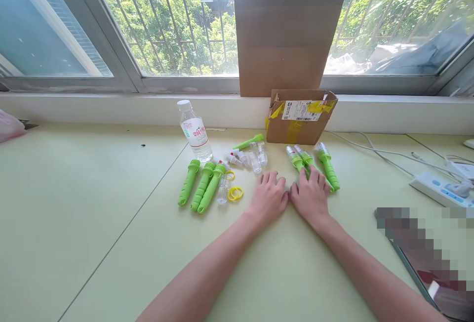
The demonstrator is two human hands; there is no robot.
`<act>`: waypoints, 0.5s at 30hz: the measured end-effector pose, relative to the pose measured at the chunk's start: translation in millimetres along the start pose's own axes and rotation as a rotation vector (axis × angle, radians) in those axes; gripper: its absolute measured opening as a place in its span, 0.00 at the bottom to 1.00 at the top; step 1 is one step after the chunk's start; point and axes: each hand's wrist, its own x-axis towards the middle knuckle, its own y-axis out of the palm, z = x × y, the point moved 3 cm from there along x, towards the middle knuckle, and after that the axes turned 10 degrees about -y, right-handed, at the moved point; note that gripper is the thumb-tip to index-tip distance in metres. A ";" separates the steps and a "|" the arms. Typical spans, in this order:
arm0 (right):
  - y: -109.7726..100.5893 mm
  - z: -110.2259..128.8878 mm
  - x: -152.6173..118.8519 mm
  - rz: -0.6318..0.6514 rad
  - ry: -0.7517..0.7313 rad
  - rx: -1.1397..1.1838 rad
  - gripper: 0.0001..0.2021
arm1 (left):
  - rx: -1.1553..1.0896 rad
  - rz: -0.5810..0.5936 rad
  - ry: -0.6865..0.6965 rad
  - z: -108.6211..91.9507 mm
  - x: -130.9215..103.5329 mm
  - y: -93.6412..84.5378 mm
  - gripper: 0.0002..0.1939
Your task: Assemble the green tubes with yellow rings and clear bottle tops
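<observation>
My left hand rests palm down on the table, fingers spread and holding nothing. Nearest to it are clear plastic caps and small white parts. My right hand lies beside it, thumbs close together, its outstretched fingers over the green handles of two clear-topped flashlights, partly hiding them. Another flashlight with a clear top lies just right of these fingers. To the left are several green handles without clear tops, a ribbed clear cap and yellow rings. One more green handle lies farther back.
A water bottle stands behind the green handles. Against the wall sits a cardboard box with yellow tape. On the right are a white power strip with cables and a dark, partly pixelated device.
</observation>
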 end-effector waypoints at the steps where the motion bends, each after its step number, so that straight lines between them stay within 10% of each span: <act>1: -0.5 0.1 -0.4 -0.006 0.010 -0.002 0.22 | 0.007 -0.003 -0.001 0.1 0.0 0.6 0.09; 9: -3.9 15.6 -2.3 -0.023 -0.357 0.590 0.22 | 0.022 0.044 0.029 2.3 0.5 8.1 0.13; 15: -1.4 16.8 -3.0 0.064 -0.354 0.802 0.21 | 0.005 0.033 0.037 3.5 0.9 9.4 0.17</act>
